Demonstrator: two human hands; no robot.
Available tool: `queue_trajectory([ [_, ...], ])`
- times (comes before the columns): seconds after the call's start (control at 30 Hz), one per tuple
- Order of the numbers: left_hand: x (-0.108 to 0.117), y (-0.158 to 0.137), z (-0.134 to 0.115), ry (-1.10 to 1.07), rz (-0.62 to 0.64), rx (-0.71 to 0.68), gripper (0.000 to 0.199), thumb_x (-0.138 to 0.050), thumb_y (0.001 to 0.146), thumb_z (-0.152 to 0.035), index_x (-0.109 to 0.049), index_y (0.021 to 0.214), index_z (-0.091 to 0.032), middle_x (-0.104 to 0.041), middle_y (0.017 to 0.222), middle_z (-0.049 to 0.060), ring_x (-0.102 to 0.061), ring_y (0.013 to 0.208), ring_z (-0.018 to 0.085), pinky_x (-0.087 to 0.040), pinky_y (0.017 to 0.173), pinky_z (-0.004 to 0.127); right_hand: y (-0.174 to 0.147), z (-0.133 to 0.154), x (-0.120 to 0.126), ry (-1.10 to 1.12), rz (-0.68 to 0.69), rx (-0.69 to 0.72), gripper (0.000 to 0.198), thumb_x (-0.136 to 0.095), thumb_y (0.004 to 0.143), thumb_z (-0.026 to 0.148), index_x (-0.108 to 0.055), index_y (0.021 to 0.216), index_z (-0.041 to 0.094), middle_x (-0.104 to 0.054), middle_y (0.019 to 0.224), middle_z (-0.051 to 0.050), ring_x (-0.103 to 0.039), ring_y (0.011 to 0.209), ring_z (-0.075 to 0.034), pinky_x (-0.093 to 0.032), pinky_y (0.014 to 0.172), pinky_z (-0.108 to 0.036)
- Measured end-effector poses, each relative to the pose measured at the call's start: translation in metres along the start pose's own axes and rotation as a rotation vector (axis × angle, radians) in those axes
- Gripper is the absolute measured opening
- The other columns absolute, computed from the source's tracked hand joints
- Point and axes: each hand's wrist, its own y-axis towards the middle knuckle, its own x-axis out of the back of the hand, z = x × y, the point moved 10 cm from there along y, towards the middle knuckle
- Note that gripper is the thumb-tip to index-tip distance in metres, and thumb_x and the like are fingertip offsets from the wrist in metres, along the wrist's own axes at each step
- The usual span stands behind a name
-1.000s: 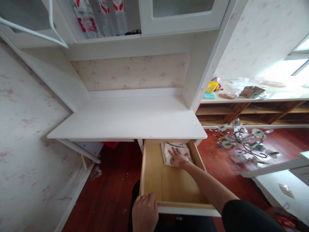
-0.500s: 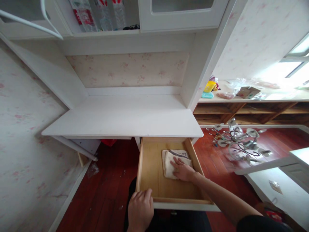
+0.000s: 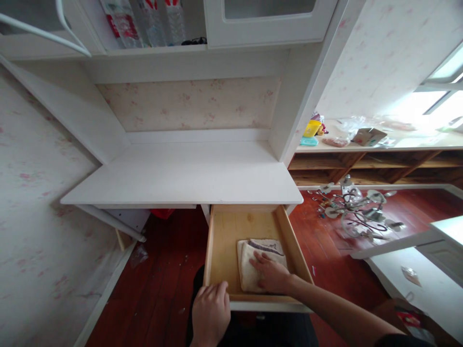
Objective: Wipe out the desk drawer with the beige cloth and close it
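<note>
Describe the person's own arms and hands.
The left hand and right hand are ungloved, with no rings or watch visible. The right forearm is bare up to a dark sleeve at the lower frame edge; no left sleeve shows.

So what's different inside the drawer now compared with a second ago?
The right hand, lying flat on the folded cloth, has slid with it from near the back of the drawer to near its front. Nothing was newly taken hold of or let go. The left hand stays at the front left corner; the drawer remains open.
</note>
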Motion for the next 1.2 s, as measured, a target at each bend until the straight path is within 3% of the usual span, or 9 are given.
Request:
queue_trajectory([
  [0.27, 0.002, 0.0, 0.0, 0.03, -0.018, -0.003, 0.023, -0.048, 0.084, -0.012, -0.065, 0.088, -0.027, -0.067, 0.072, -0.004, -0.061, 0.072, 0.015, -0.035, 0.071, 0.031, 0.055, 0.093, -0.011, -0.049, -0.036, 0.089, 0.086, -0.069, 0.068, 0.048, -0.038, 0.143, 0.019, -0.025, 0.152, -0.019, -0.024, 0.137, -0.043, -0.035, 0.103, -0.055],
  [0.43, 0.003, -0.001, -0.001, 0.017, -0.061, -0.023, 0.022, -0.049, 0.083, -0.011, -0.064, 0.09, -0.026, -0.068, 0.075, -0.003, -0.061, 0.073, 0.015, -0.035, 0.073, 0.031, 0.071, 0.11, -0.014, -0.077, -0.05, 0.05, 0.087, -0.066, 0.07, 0.047, -0.034, 0.145, 0.016, -0.02, 0.154, -0.022, -0.019, 0.137, -0.046, -0.037, 0.098, -0.062],
  [0.53, 0.002, -0.002, 0.001, 0.025, -0.064, -0.015, 0.021, -0.05, 0.082, -0.011, -0.064, 0.086, -0.025, -0.067, 0.073, -0.003, -0.06, 0.072, 0.015, -0.035, 0.072, 0.031, 0.08, 0.106, -0.004, -0.048, -0.04, 0.035, 0.083, -0.06, 0.075, 0.041, -0.028, 0.147, 0.013, -0.013, 0.155, -0.021, -0.012, 0.139, -0.046, -0.029, 0.101, -0.065],
  [0.67, -0.004, -0.002, 0.003, 0.025, -0.045, 0.008, 0.021, -0.05, 0.081, -0.009, -0.064, 0.084, -0.025, -0.065, 0.069, -0.004, -0.06, 0.07, 0.015, -0.035, 0.072, 0.031, 0.101, 0.091, 0.023, -0.019, -0.033, -0.101, 0.083, -0.054, 0.077, 0.039, -0.019, 0.15, 0.02, -0.001, 0.158, -0.015, -0.001, 0.14, -0.046, -0.027, 0.091, -0.076],
  [0.8, -0.006, -0.002, 0.002, 0.039, -0.043, 0.007, 0.021, -0.051, 0.08, -0.01, -0.064, 0.088, -0.025, -0.065, 0.068, -0.004, -0.06, 0.068, 0.014, -0.034, 0.071, 0.031, 0.129, 0.082, 0.05, -0.045, -0.045, -0.209, 0.081, -0.049, 0.079, 0.036, -0.014, 0.151, 0.024, 0.003, 0.158, -0.013, 0.004, 0.14, -0.045, -0.019, 0.087, -0.083],
  [0.93, -0.005, -0.001, 0.004, 0.03, -0.042, 0.029, 0.021, -0.051, 0.079, -0.011, -0.064, 0.086, -0.026, -0.065, 0.067, -0.004, -0.06, 0.068, 0.015, -0.035, 0.07, 0.031, 0.148, 0.073, 0.058, -0.065, -0.002, -0.239, 0.08, -0.048, 0.08, 0.036, -0.011, 0.151, 0.026, 0.004, 0.158, -0.012, 0.004, 0.14, -0.045, -0.017, 0.085, -0.084],
  [1.07, -0.004, 0.0, 0.003, 0.017, -0.036, 0.03, 0.021, -0.051, 0.078, -0.01, -0.064, 0.085, -0.026, -0.065, 0.067, -0.003, -0.06, 0.067, 0.015, -0.035, 0.07, 0.031, 0.145, 0.053, 0.061, -0.059, -0.035, -0.221, 0.075, -0.042, 0.083, 0.037, -0.012, 0.15, 0.029, 0.002, 0.159, -0.01, 0.004, 0.141, -0.044, -0.019, 0.085, -0.083],
  [1.2, -0.003, 0.0, 0.002, 0.025, -0.05, 0.021, 0.022, -0.052, 0.079, -0.011, -0.064, 0.087, -0.027, -0.065, 0.068, -0.005, -0.06, 0.068, 0.015, -0.036, 0.071, 0.031, 0.12, 0.01, 0.069, -0.078, -0.092, -0.253, 0.074, -0.042, 0.081, 0.037, -0.015, 0.15, 0.029, 0.002, 0.159, -0.009, 0.005, 0.141, -0.044, -0.019, 0.085, -0.083],
])
